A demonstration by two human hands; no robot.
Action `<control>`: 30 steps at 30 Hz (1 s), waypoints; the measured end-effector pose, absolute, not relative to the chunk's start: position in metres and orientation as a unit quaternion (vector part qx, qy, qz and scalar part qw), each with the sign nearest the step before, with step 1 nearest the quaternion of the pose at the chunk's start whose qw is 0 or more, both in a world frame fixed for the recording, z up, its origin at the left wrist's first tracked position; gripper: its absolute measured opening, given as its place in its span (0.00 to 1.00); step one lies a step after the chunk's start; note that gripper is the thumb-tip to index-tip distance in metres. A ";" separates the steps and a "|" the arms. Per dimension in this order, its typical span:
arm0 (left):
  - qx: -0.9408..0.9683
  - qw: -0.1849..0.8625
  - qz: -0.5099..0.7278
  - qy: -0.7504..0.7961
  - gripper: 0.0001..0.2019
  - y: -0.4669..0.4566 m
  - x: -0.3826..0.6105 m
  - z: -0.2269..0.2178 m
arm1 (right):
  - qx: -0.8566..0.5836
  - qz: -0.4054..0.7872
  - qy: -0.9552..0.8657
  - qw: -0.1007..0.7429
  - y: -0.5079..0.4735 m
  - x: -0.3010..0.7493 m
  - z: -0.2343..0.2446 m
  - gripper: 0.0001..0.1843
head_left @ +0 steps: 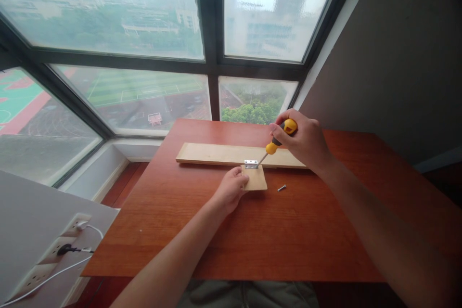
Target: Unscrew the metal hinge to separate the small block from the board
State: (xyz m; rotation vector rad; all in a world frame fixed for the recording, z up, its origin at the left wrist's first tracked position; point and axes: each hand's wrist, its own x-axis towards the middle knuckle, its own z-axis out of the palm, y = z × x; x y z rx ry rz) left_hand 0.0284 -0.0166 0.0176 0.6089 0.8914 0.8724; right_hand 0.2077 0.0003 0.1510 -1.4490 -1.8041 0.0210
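Note:
My right hand (301,137) is wrapped round the yellow and black handle of a screwdriver (273,145). Its shaft slants down to the left, and the tip meets the right side of a small silver hinge (251,164). One leaf of the hinge lies on a small square wooden board (255,180); the other rises toward a long wooden plank behind it. My left hand (233,187) grips the small board at its left edge, thumb on top. Just right of that board a loose screw (281,187) lies on the table. Whether a screw sits under the tip is too small to tell.
The long plank (212,153) lies crosswise on the reddish-brown table (162,231), its right end partly behind my right hand. Windows (144,91) stand beyond the table's far edge. At lower left, wall sockets (54,250) hold plugs with cables near the table corner.

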 end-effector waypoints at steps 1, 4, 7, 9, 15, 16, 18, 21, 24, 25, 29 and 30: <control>0.279 0.768 0.405 0.411 0.13 -0.017 0.029 0.017 | -0.574 0.007 -0.719 0.391 0.001 0.207 0.153 0.10; 0.273 0.768 0.411 0.408 0.14 -0.017 0.030 0.017 | -0.570 -0.001 -0.741 0.356 0.000 0.205 0.159 0.13; 0.265 0.768 0.418 0.407 0.14 -0.017 0.031 0.017 | -0.546 -0.011 -0.770 0.330 -0.003 0.203 0.165 0.16; 0.261 0.768 0.421 0.406 0.14 -0.017 0.031 0.018 | -0.528 -0.016 -0.788 0.315 -0.006 0.202 0.168 0.18; 0.255 0.768 0.423 0.408 0.13 -0.018 0.032 0.020 | -0.527 -0.020 -0.801 0.284 -0.008 0.201 0.171 0.21; 0.258 0.768 0.423 0.406 0.13 -0.018 0.031 0.020 | -0.526 -0.020 -0.802 0.282 -0.008 0.201 0.171 0.22; 0.262 0.768 0.424 0.402 0.14 -0.018 0.031 0.019 | -0.519 -0.016 -0.808 0.279 -0.008 0.201 0.171 0.23; 0.264 0.770 0.425 0.396 0.14 -0.018 0.030 0.019 | -0.531 -0.036 -0.806 0.259 -0.009 0.198 0.173 0.22; 0.263 0.770 0.422 0.399 0.14 -0.017 0.030 0.019 | -0.569 -0.110 -0.785 0.219 -0.011 0.195 0.175 0.18; 0.263 0.769 0.420 0.403 0.14 -0.016 0.030 0.019 | -0.576 -0.126 -0.780 0.209 -0.011 0.194 0.175 0.18; 0.259 0.769 0.415 0.412 0.15 -0.016 0.030 0.019 | -0.555 -0.088 -0.800 0.210 -0.010 0.191 0.176 0.17; 0.259 0.768 0.415 0.413 0.15 -0.016 0.030 0.019 | -0.544 -0.071 -0.808 0.216 -0.011 0.191 0.176 0.19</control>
